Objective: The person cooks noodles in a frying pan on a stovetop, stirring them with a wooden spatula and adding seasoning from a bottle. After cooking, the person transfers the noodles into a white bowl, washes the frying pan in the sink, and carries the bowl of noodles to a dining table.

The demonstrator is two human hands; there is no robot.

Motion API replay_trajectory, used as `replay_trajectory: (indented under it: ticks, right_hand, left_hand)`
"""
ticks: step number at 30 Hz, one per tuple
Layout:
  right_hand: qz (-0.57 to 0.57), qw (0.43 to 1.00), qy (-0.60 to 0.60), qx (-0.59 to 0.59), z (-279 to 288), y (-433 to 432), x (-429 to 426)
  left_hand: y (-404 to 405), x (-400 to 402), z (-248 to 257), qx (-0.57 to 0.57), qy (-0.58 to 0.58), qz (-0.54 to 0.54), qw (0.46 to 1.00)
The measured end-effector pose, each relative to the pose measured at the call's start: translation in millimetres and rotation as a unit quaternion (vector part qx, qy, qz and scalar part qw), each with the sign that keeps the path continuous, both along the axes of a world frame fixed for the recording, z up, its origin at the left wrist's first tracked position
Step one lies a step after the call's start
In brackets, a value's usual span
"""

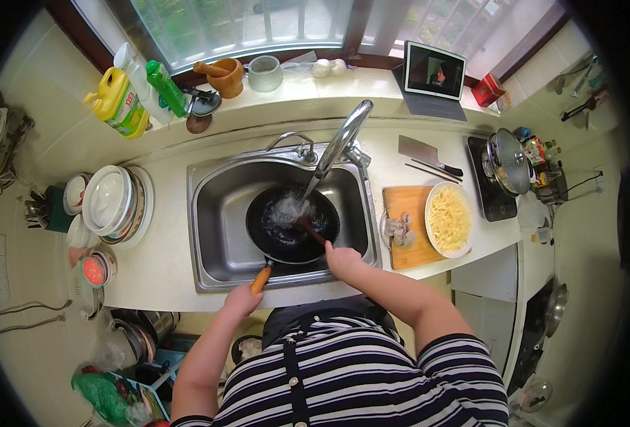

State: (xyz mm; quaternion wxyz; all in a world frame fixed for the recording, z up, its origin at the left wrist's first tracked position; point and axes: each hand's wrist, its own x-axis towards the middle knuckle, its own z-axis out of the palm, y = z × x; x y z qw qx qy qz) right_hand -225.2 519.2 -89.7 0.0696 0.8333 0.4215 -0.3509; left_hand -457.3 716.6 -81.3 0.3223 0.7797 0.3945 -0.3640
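A black wok (pixel 288 248) rests in the stainless steel sink (pixel 216 213), slightly right of the basin's middle. Water runs into it from the chrome faucet (pixel 344 139) and splashes white inside. My left hand (pixel 244 299) is closed around the wok's wooden handle (pixel 261 279) at the sink's front edge. In my right hand (pixel 343 260) is the handle of a dark reddish spatula or brush (pixel 311 232), whose head is in the wok and partly hidden by water.
Stacked bowls and plates (pixel 107 200) stand left of the sink. To the right are a wooden cutting board (pixel 408 203), a grey cloth (pixel 400 230), a bowl of shredded potato (pixel 449 220), a cleaver (pixel 422 151), chopsticks and an induction cooker (pixel 499 205) with a lidded pot. A tablet (pixel 434 72) stands on the ledge.
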Motion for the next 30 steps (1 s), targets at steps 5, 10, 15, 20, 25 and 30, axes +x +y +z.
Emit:
replay_trajectory:
  ticks: [5,10,15,20,25,30]
  right_hand:
    - [0.084,0.993,0.074,0.023,23,6,-16]
    - [0.089,0.989,-0.025,-0.114,67,-49,9]
    - [0.023,0.998,-0.028,-0.044,15,7,7]
    - [0.095,0.994,0.050,0.029,29,-14,-19]
    - [0.090,0.988,-0.061,-0.106,53,-47,20]
    - [0.016,1.000,0.008,0.015,-6,14,-3]
  left_hand:
    - [-4,-4,-2,0.065,-0.014,-0.043,0.997]
    - [1,0,-5,0.025,-0.005,-0.012,1.000]
    - [-5,2,8,0.071,-0.013,-0.054,0.996]
    - [-5,3,9,0.087,-0.009,-0.059,0.994]
    - [-2,5,5,0.045,-0.003,-0.033,0.998]
    - [-7,3,11,0.087,-0.022,-0.049,0.995]
